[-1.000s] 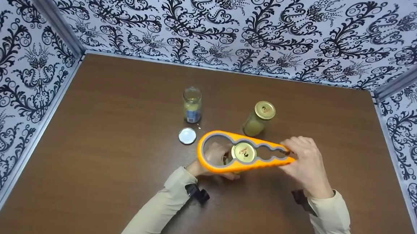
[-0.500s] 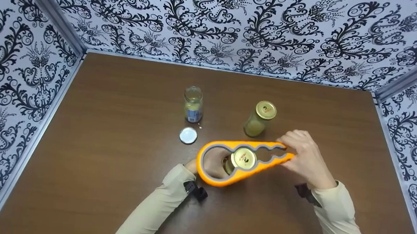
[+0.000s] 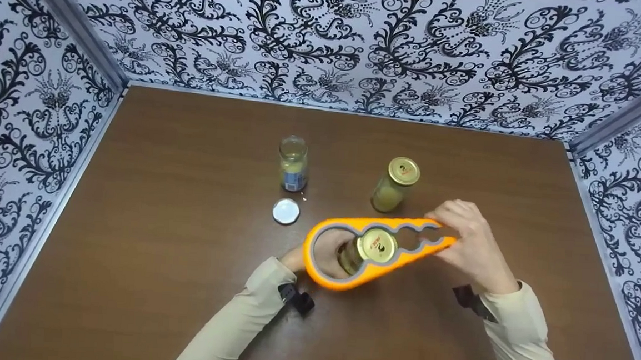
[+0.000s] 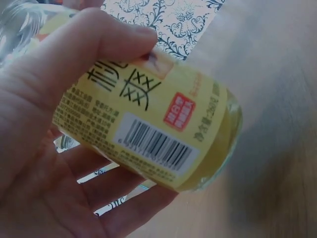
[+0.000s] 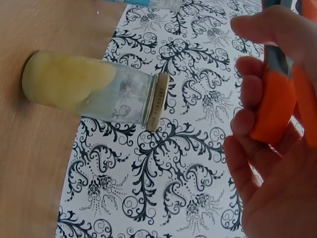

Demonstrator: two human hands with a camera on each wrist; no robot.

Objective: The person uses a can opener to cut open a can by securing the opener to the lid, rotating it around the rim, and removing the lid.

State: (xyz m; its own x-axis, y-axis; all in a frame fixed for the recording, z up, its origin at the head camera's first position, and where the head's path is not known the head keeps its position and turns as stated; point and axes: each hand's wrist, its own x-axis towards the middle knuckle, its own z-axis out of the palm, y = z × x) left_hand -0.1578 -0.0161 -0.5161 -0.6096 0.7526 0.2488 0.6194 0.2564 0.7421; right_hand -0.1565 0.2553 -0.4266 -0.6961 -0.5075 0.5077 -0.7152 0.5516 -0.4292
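Brown tabletop (image 3: 156, 225): left hand (image 3: 328, 247) is grasping yellow-labelled jar (image 4: 143, 114), tilted, gold lid (image 3: 379, 246) upward, at six o'clock of second jar (image 3: 389, 194); right hand (image 3: 475, 246), three o'clock, is clasping orange notched tool (image 3: 393, 264) overlapping it.

Booth-like workspace: patterned panels (image 3: 329, 41), brown tabletop (image 3: 186, 194).

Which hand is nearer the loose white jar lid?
Left. Left hand is just right of the white jar lid, toward the person; right hand, holding the orange jar opener, is farther right.
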